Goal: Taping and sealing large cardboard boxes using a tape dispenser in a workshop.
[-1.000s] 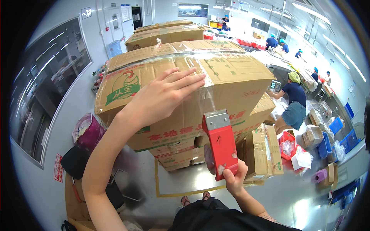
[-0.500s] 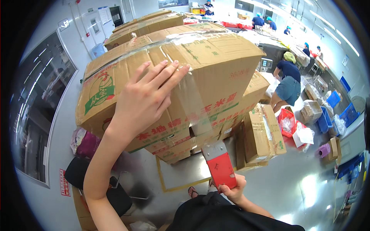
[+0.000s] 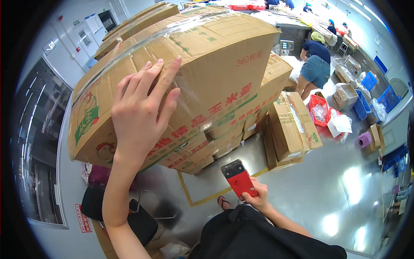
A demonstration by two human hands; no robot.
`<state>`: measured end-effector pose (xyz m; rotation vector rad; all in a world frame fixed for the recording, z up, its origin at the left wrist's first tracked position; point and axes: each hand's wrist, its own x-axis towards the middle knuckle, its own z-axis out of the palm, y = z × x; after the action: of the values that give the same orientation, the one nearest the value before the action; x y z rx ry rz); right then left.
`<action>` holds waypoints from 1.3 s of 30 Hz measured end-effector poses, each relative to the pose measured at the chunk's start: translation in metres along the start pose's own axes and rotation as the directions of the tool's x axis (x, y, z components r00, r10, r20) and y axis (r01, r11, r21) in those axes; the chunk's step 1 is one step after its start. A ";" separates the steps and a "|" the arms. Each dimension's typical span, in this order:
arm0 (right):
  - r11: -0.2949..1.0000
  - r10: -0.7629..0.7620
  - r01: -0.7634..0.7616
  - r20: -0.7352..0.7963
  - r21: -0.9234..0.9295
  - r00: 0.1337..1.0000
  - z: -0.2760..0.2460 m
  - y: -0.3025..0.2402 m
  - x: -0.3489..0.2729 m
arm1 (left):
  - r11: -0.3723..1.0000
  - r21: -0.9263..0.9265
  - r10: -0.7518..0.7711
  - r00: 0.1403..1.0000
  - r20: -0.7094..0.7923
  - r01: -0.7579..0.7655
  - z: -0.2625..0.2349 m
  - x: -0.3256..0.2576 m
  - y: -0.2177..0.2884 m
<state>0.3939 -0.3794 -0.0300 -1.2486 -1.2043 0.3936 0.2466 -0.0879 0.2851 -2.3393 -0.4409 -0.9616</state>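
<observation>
Taped carton – red dispenser low

I see bright, even overhead light. Glare patches on the glossy floor and the carton's clear tape. Strong fisheye bending, black vignette at rim. Centre sharp; far edges soft.

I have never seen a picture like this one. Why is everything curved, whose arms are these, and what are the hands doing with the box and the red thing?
The picture comes from a wide fisheye camera worn on a person's head, looking down, so straight edges bend near the rim. The two arms rising from the lower edge are that person's own. The left hand lies flat, fingers spread, on the taped side of a big cardboard box that tops a stack of boxes. The right hand holds a red tape dispenser low, away from the box. Below is a shiny grey floor with a yellow line. Another person bends over further back.
</observation>
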 end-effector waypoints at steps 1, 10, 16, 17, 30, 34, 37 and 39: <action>1.000 0.004 -0.004 -0.003 -0.001 1.000 0.000 0.008 -0.004 | 1.000 0.001 -0.006 1.000 -0.001 0.006 0.000 0.000 -0.001; 0.940 0.324 -0.329 -0.072 -0.087 0.943 0.003 0.082 -0.054 | 0.999 0.043 -0.012 1.000 -0.010 0.012 0.009 0.001 0.003; 0.867 0.490 -0.488 0.011 0.100 0.872 0.014 0.132 -0.047 | 0.994 0.107 -0.007 1.000 -0.005 0.008 0.013 0.004 0.013; 0.861 0.502 -0.500 0.002 0.093 0.865 0.013 0.142 -0.048 | 0.990 0.140 0.001 1.000 0.001 -0.001 0.012 0.004 0.014; 0.684 0.729 -0.714 0.118 -0.148 0.674 -0.017 0.221 -0.077 | 0.970 0.238 -0.067 0.997 0.035 0.057 0.021 0.007 0.022; 0.646 0.761 -0.755 0.158 -0.113 0.629 -0.016 0.220 -0.069 | 0.968 0.246 -0.065 0.995 0.079 0.043 0.022 0.009 0.024; 0.649 0.747 -0.760 0.219 -0.033 0.628 -0.020 0.216 -0.066 | 0.952 0.291 -0.117 0.991 0.072 0.091 0.027 0.008 0.027; 0.703 0.711 -0.698 0.153 -0.137 0.686 -0.022 0.217 -0.059 | 0.939 0.324 -0.144 0.988 0.057 0.118 0.030 0.007 0.029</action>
<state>0.4675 -0.3619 -0.2433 -1.7540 -0.8445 1.0786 0.2819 -0.0920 0.2622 -2.0772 -0.7369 -0.7895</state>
